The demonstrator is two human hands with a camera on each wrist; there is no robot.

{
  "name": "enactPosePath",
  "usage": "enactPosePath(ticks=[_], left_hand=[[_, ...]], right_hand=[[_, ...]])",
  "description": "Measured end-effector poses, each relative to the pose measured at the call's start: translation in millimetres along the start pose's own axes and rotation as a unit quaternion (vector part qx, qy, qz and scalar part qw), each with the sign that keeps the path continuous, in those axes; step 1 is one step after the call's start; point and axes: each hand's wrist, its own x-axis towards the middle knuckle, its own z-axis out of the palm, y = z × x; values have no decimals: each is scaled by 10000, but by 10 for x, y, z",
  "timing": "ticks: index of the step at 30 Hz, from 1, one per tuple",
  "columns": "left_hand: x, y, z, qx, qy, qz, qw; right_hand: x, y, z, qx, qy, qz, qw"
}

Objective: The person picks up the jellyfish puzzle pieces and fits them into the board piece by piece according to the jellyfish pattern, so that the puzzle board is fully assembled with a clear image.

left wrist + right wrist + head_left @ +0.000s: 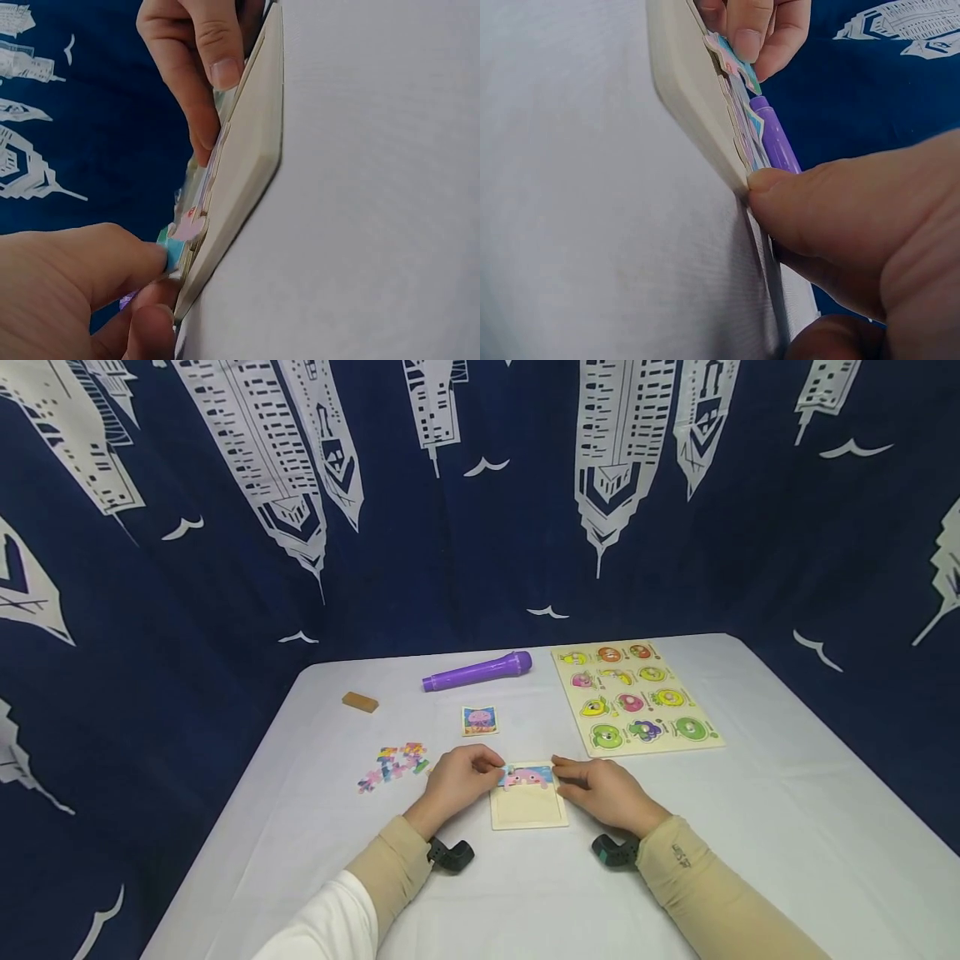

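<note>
A square wooden puzzle tray [528,812] lies on the table between the two hands. Pink and blue jigsaw pieces [527,777] fill its far strip, while the near part shows bare wood. At the tray's far left corner, my left hand [463,775] pinches a pink and blue puzzle piece [731,61] between thumb and finger; the piece tilts above the tray. My right hand [611,793] grips the tray's far right corner, its thumb [784,206] against the edge. Loose puzzle pieces [393,766] lie left of my left hand.
Beyond the tray lies a small picture card [480,720] with a pink figure. Farther back are a purple toy microphone [477,672] and a small brown block [360,702]. A wooden fruit board [637,697] lies at the back right of the white-covered table [795,827].
</note>
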Motion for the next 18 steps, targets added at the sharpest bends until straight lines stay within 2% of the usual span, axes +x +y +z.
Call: enactPosePath(ticks=[9,18], left_hand=[[3,-36,24,210,72,81,9997],[-7,-23,20,634,-57,624,9960]], right_hand=[[-2,8,5,-39,5,12,10000],[2,11,2,-48,5,17,10000]])
